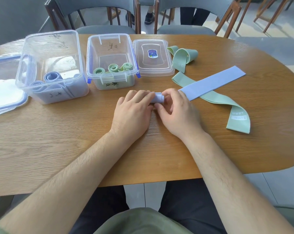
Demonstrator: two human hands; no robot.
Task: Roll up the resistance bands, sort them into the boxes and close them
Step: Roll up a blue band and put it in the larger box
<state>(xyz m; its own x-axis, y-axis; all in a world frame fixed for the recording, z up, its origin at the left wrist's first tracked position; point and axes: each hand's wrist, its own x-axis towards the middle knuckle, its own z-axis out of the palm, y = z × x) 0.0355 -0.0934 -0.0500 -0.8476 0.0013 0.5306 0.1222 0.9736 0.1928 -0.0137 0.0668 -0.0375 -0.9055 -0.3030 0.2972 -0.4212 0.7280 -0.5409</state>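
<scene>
Table (61,142): big box (33,48), small box (94,53), big lid (2,107), small lid (153,71), green bands (237,123), blue band (213,81).

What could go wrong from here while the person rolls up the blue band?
1. The flat part of the blue band lies across the green band, so rolling further may drag or catch the green one.
2. The left hand and right hand hold the roll mostly with the fingers; the elastic may spring open when released.
3. The nearer box holds green rolls; this roll belongs in the left box with the blue rolls.
</scene>
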